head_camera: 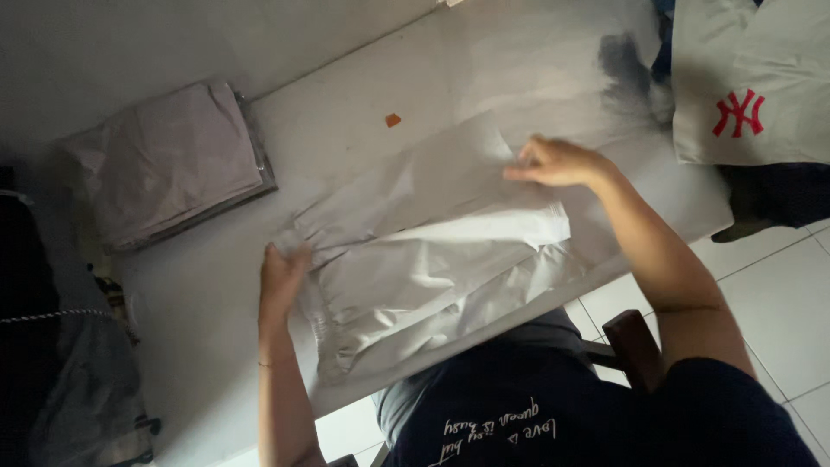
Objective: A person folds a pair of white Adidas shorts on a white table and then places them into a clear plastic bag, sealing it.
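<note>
We had the grey plastic mailer bag (432,259) lying flat and crumpled in the middle of the white table (346,130), its long side running from about eight o'clock to two o'clock. Our left hand (281,281) lay at the bag's nine o'clock end, fingers spread and pressed flat on the crinkled edge, gripping nothing that we could make out. Our right hand (553,163) rested at the one o'clock corner, fingers loosely curled with the tips pinching or pressing the flap; we could not tell which. We judged this the smoothing and folding stage, with the flap not yet closed down. A stack of folded grey bags (169,160) sat well apart at ten o'clock.
</note>
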